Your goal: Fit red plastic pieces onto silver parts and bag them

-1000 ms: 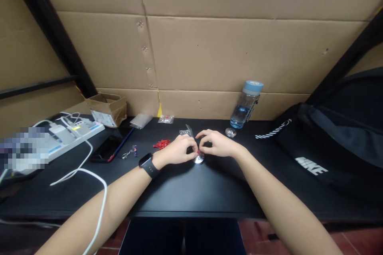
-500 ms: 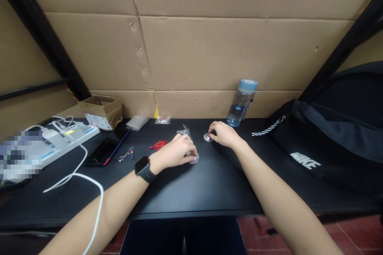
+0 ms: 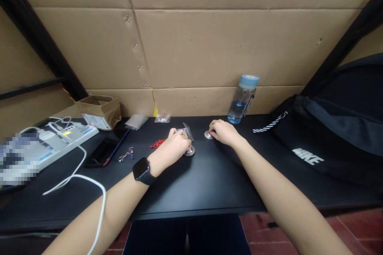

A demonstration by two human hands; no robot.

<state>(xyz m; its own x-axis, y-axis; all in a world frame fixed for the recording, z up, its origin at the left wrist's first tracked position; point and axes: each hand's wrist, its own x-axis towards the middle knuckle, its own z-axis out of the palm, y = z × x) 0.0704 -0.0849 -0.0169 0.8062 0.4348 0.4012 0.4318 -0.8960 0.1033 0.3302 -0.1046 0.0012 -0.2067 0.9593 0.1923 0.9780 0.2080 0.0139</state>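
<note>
My left hand (image 3: 177,144), with a black watch on its wrist, has its fingers closed at the edge of a small round silvery disc (image 3: 190,151). To the right, my right hand (image 3: 225,132) pinches a second silvery disc (image 3: 208,135) with something red at its middle. Both discs appear to be on or just above the black table. A clear plastic packet (image 3: 187,130) lies just behind my left hand. A pile of small red pieces (image 3: 157,143) is partly hidden by that hand.
A blue-lidded water bottle (image 3: 241,101) stands at the back, with a black backpack (image 3: 335,135) on the right. At left are a tablet (image 3: 104,147), a cardboard box (image 3: 103,109) and a power strip (image 3: 70,143). A white cable (image 3: 98,207) crosses over my left forearm.
My left hand and its disc have shifted slightly back and to the left. My right hand stays at its disc. The view has tilted a little.
</note>
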